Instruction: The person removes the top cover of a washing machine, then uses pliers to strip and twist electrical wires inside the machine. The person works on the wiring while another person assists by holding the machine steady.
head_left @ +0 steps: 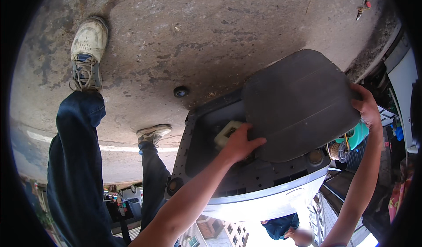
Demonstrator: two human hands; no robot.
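A dark grey rounded panel [299, 97] lies tilted over the right part of a black recessed compartment [200, 132] with a perforated rim, set in a pale body [263, 194]. My left hand [237, 146] grips the panel's left edge, thumb on top, beside a pale cream plastic object [222, 137] inside the compartment. My right hand [367, 106] holds the panel's right edge. A round fitting [315, 158] shows on the rim below the panel.
Stained concrete [198, 36] carries a small black wheel [180, 91] and red-tipped keys or similar small item [365, 7]. Two legs in jeans and shoes [90, 45] are at left. A green coiled object [358, 135] and spool are at right. A person [281, 227] is at the bottom.
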